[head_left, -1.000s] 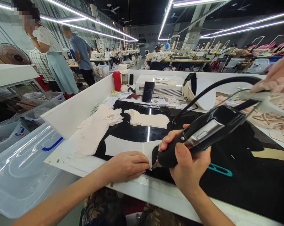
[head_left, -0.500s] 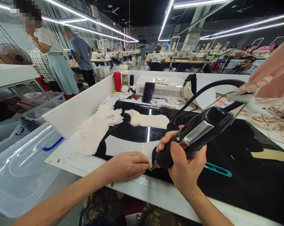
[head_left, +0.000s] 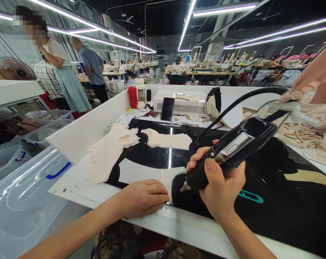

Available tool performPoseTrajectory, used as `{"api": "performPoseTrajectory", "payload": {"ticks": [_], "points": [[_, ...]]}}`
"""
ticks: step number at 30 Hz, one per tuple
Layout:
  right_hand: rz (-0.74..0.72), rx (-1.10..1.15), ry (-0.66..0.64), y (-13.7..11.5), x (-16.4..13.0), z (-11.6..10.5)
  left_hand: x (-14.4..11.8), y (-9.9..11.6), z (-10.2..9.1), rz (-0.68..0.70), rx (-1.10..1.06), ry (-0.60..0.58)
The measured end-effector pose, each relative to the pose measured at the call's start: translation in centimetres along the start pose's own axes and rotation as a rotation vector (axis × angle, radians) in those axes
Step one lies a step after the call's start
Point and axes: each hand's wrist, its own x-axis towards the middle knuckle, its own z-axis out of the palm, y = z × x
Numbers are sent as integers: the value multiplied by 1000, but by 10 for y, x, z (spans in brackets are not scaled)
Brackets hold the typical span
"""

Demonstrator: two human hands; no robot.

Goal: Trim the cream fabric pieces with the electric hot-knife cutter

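Far left there's a clear plastic bin lid [head_left: 25, 201] with a blue handle, sitting just outside the white wall [head_left: 89, 126] of the work table. Behind that, two people stand by a fan [head_left: 15, 69], well away from the table.

Inside the wall, a loose pile of cream fabric pieces [head_left: 108, 151] lies on the white part of the top, spilling onto the glossy black work surface [head_left: 287, 212]. A second folded cream stack [head_left: 168, 140] sits further back on the black. At the back edge there's a red cup [head_left: 132, 97], a white machine box [head_left: 183, 102] and a phone [head_left: 168, 108] leaning against it.

Near edge now: the left hand [head_left: 143, 198] is flat, palm down, fingers together, pressing on a pale fabric piece [head_left: 143, 172] right at the front of the table. Not gripping anything, just holding it down.

Just to the right, the right hand [head_left: 219, 190] is wrapped tight around a black handheld cutting tool [head_left: 230, 153], thumb on top. Its pointed tip angles down and sits right at the right-hand edge of that pale piece, just beside the left fingertips; can't tell if it actually touches. A black cable [head_left: 241, 100] loops up from the tool's back end.

A teal thread snip [head_left: 250, 196] lies on the black just past the right hand. Far right, someone else's hand [head_left: 311, 84] hangs over a heap of beige trim [head_left: 306, 133].
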Motion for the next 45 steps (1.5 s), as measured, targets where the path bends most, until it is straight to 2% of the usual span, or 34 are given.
{"api": "performPoseTrajectory", "payload": {"ticks": [5,11,16,24,32,45], "points": [[-27,-13,35,2,11,-7,-1,9,-12,11,-59,-62],[-74,-40,62,14,25,-11,12,6,-18,-6,-19,-14],[-84,-101,85,27,36,-16,34,-5,-9,-44,80,24],[-86,-139,95,37,40,-19,59,-20,13,-70,192,-101],[-73,-164,103,38,37,-17,60,-26,18,-98,239,-144],[-71,-169,94,37,38,-17,55,-25,17,-125,270,-136]]}}
